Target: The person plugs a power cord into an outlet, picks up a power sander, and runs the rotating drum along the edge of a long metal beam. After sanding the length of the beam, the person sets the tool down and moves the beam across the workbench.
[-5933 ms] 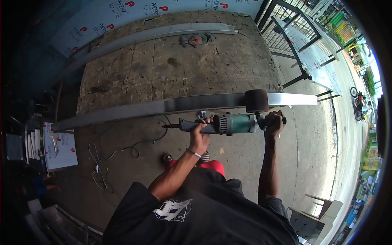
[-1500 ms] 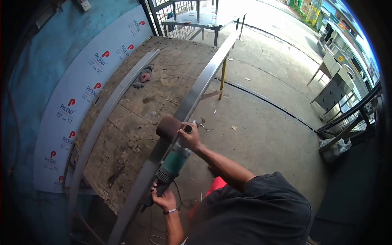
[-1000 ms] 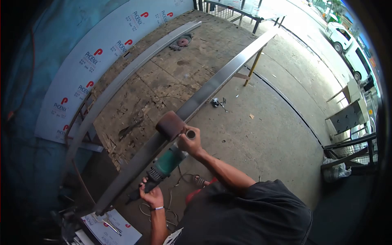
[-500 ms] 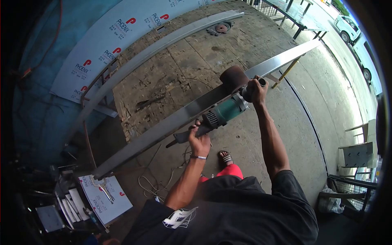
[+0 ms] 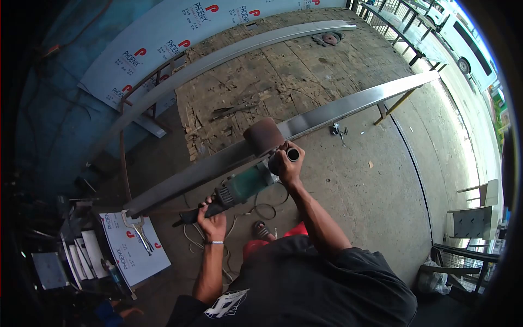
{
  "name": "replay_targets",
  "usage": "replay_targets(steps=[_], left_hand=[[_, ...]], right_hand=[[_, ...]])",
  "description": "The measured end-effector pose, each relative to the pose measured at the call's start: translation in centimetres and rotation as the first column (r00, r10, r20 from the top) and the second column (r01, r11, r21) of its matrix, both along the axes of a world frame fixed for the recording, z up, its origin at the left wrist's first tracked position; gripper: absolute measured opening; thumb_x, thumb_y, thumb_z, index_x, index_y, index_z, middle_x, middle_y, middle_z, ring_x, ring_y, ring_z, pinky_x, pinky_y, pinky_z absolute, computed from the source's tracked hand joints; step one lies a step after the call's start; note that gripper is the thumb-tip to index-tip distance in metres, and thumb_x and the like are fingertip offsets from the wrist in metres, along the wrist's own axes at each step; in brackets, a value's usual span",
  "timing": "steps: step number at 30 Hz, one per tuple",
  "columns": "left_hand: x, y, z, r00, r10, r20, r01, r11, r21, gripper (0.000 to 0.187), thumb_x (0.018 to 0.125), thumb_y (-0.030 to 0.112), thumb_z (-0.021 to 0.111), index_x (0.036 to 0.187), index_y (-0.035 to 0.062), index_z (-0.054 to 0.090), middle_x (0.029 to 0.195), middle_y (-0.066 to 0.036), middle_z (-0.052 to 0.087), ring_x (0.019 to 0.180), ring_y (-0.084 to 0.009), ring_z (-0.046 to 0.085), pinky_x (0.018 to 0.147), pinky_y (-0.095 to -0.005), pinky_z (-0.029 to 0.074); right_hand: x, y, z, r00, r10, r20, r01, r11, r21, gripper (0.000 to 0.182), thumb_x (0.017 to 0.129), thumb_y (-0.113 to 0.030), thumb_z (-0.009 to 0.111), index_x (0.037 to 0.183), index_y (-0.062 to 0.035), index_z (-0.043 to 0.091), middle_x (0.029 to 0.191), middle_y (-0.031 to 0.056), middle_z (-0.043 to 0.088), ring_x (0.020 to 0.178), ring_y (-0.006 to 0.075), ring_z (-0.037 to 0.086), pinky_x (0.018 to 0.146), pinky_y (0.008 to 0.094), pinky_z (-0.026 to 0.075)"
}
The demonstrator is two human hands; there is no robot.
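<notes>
A green and black drum polisher (image 5: 248,184) is held across my body. Its brown abrasive drum (image 5: 263,136) rests on the top of a long metal bar (image 5: 327,109), or so close that I see no gap. My left hand (image 5: 212,224) wraps round the black rear handle. With my right hand (image 5: 290,166) I grip the front handle, whose round hollow end shows above my fist. The bar runs from lower left to upper right; its right part is shiny, its left part duller. At its lower left end sits a locking clamp (image 5: 140,231).
A worn wooden table (image 5: 234,87) carries a second metal bar (image 5: 261,39) and a dark disc-like item (image 5: 329,39). Cables (image 5: 234,231) lie on the floor by my feet. Metal pieces (image 5: 81,253) are piled at lower left, beside a printed sheet (image 5: 131,261).
The polisher and both my hands have moved left and down along the bar. The view has shifted too. My grip on both handles is the same.
</notes>
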State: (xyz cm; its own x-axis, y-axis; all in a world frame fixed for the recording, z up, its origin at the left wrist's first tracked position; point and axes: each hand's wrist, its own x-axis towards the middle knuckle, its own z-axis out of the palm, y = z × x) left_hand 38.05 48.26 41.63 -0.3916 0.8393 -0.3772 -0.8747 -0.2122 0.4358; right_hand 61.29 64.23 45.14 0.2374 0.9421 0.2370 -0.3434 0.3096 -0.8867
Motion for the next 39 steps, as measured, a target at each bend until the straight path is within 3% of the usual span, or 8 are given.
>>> replay_targets(steps=[5,9,15,20,25,29,35,39], left_hand=[[-7.2,-3.8,1.8,0.997,0.045,-0.065,-0.046,0.999,-0.013,0.012,0.073,0.008,0.059,0.084,0.0134,0.058,0.095,-0.003,0.059,0.103,-0.0223,0.055,0.099,-0.0431,0.043],[-7.7,-3.2,0.8,0.998,0.049,-0.025,-0.049,0.999,-0.012,0.011,0.073,0.008,0.058,0.083,0.0127,0.057,0.093,-0.003,0.057,0.102,-0.0219,0.054,0.099,-0.0430,0.042],[1.5,3.3,-0.9,0.997,-0.058,0.043,0.055,0.996,0.066,0.010,0.074,0.007,0.057,0.083,0.0114,0.055,0.091,-0.005,0.057,0.102,-0.0240,0.055,0.099,-0.0426,0.043],[11.3,9.2,-2.0,0.986,-0.148,0.079,0.140,0.985,0.101,0.010,0.075,0.007,0.057,0.083,0.0126,0.055,0.092,-0.004,0.057,0.101,-0.0240,0.056,0.096,-0.0413,0.045],[14.2,11.5,-2.3,0.974,-0.179,0.142,0.170,0.983,0.076,0.011,0.075,0.006,0.058,0.083,0.0132,0.055,0.092,-0.003,0.058,0.100,-0.0232,0.057,0.095,-0.0405,0.045],[11.1,9.9,-2.8,0.980,-0.154,0.124,0.141,0.984,0.107,0.011,0.075,0.006,0.058,0.084,0.0122,0.056,0.091,-0.003,0.058,0.100,-0.0245,0.057,0.097,-0.0427,0.045],[0.3,3.3,-2.6,0.989,-0.096,0.112,0.086,0.993,0.087,0.013,0.075,0.005,0.059,0.085,0.0120,0.057,0.093,-0.004,0.059,0.103,-0.0243,0.056,0.096,-0.0424,0.045],[-8.9,-1.4,-1.7,0.999,0.017,0.038,-0.017,1.000,-0.011,0.012,0.074,0.008,0.060,0.084,0.0130,0.058,0.092,-0.003,0.060,0.102,-0.0227,0.057,0.097,-0.0426,0.045]], right_hand=[[-7.7,-2.9,0.0,0.997,0.060,0.055,-0.057,0.997,-0.052,0.021,0.073,-0.008,0.061,0.064,-0.0004,0.043,0.059,0.0026,0.044,0.057,0.0092,0.042,0.054,0.0265,0.038],[-7.5,-2.9,-0.1,0.999,0.048,0.003,-0.048,0.998,-0.040,0.022,0.074,-0.007,0.061,0.064,-0.0007,0.042,0.059,0.0015,0.044,0.057,0.0080,0.041,0.054,0.0259,0.037],[2.4,1.1,0.8,0.988,-0.137,0.066,0.136,0.991,0.009,0.022,0.076,-0.006,0.055,0.060,-0.0037,0.040,0.058,-0.0038,0.042,0.053,0.0045,0.038,0.048,0.0229,0.032],[13.0,7.0,-0.3,0.983,-0.182,0.028,0.180,0.982,0.049,0.028,0.079,-0.008,0.057,0.058,-0.0066,0.040,0.054,-0.0041,0.041,0.048,0.0038,0.035,0.044,0.0227,0.026],[15.7,7.8,0.5,0.982,-0.190,-0.024,0.189,0.982,-0.011,0.028,0.080,-0.007,0.058,0.057,-0.0067,0.042,0.052,-0.0038,0.041,0.045,0.0037,0.036,0.042,0.0223,0.026],[13.1,7.1,-0.5,0.991,-0.121,-0.059,0.124,0.992,0.040,0.024,0.080,-0.006,0.058,0.059,-0.0052,0.045,0.053,-0.0034,0.043,0.045,0.0040,0.038,0.042,0.0219,0.028],[0.7,2.2,0.0,0.991,-0.105,0.078,0.099,0.993,0.070,0.025,0.077,-0.009,0.059,0.061,-0.0046,0.040,0.057,-0.0038,0.042,0.053,0.0052,0.038,0.049,0.0230,0.032],[-9.0,-1.7,0.4,0.998,-0.027,0.050,0.025,0.999,0.039,0.025,0.073,-0.010,0.062,0.063,-0.0039,0.040,0.060,-0.0016,0.043,0.057,0.0075,0.040,0.053,0.0255,0.035]])
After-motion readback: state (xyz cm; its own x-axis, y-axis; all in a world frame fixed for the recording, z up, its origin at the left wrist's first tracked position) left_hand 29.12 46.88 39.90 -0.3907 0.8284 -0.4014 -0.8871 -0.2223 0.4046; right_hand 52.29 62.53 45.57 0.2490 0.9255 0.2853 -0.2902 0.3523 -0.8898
